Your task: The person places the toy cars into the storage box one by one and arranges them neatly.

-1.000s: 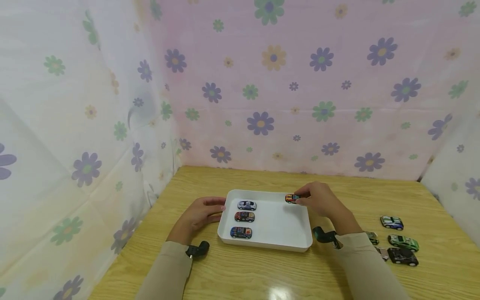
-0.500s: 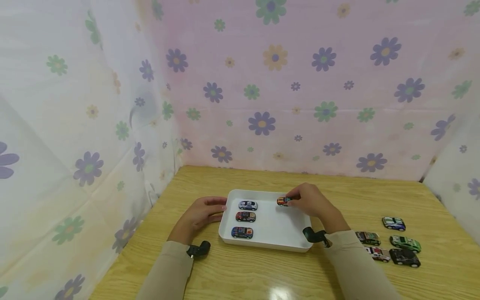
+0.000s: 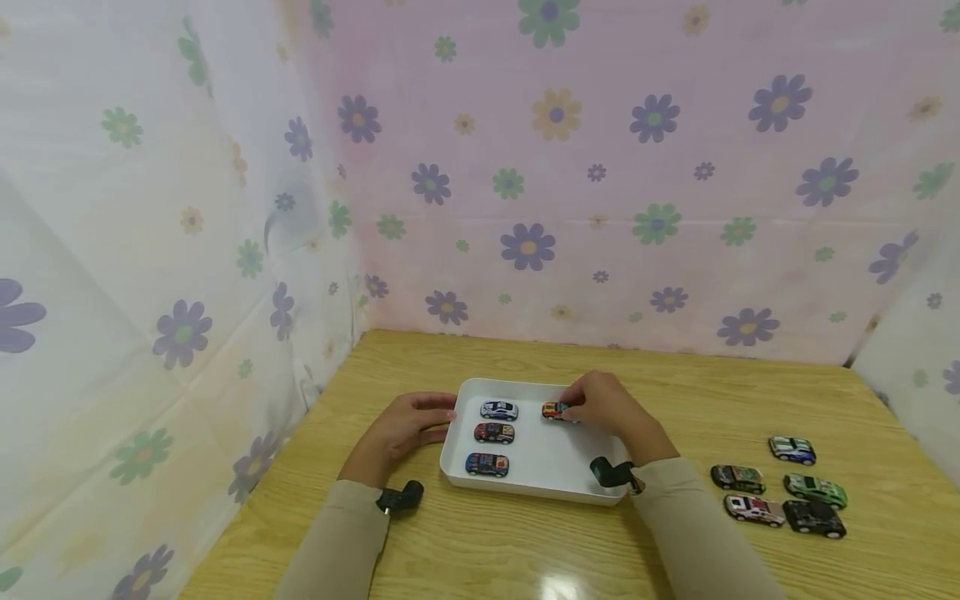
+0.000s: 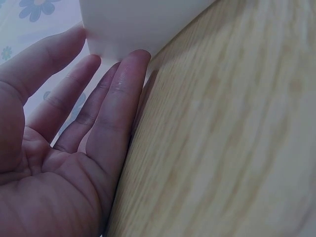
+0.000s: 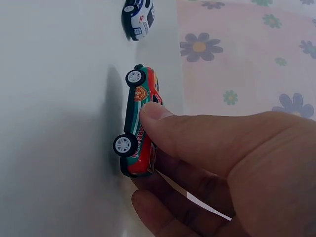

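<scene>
A white tray (image 3: 537,493) stands on the table with three toy cars along its left side: a white one (image 3: 498,410), a red one (image 3: 494,432) and a blue one (image 3: 487,465). My right hand (image 3: 604,407) pinches a red and green toy car (image 5: 140,123) between thumb and fingers, over the back part of the tray floor. Its wheels face the floor closely; whether they touch I cannot tell. At the tray's left wall, the fingertips of my left hand (image 4: 74,128) touch the outside, fingers fairly straight.
Right of the tray, several more toy cars lie grouped on the wooden table (image 3: 600,550): a white and blue one (image 3: 792,450), a green one (image 3: 816,490), a black one (image 3: 815,518), a white and red one (image 3: 754,510) and a dark one (image 3: 738,478). Flowered cloth (image 3: 480,208) hangs behind.
My right hand has carried the red and green toy car leftward and slightly nearer, from the tray's back right corner toward the white car. The left hand stays at the tray wall.
</scene>
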Available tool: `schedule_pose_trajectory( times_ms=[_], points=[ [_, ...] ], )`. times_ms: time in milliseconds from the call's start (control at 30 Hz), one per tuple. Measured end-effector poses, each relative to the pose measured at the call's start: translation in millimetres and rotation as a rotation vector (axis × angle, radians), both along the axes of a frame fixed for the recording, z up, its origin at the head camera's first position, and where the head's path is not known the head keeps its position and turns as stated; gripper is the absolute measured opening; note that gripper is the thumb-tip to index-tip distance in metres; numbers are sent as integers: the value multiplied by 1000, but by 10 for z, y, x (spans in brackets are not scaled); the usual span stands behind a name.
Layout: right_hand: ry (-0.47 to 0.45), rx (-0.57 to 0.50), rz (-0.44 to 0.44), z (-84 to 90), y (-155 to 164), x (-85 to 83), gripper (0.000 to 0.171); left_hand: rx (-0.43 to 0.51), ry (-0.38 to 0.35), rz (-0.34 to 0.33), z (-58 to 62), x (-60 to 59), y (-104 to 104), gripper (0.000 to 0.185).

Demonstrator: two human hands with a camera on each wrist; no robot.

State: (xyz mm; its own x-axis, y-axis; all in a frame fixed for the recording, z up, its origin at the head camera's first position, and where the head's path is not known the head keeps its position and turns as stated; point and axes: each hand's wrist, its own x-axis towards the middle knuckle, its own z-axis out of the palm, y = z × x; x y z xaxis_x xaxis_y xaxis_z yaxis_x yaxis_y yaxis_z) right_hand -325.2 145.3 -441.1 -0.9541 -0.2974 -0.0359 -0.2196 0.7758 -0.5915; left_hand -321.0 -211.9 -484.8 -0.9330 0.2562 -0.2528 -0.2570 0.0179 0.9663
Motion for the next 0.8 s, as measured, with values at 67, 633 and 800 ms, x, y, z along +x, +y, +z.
schedule_pose_trajectory(
  times_ms=[67,633,800],
  points=[
    [1,0,-4,-10,-29,2,14,2,-3,0,-2,4,5,50],
    [24,39,26,-42,-210,-56,14,-3,8,17,10,-20,-27,45],
    [19,55,8,-48,-187,-31,14,-12,1,-5,0,-30,4,45]
  ],
)
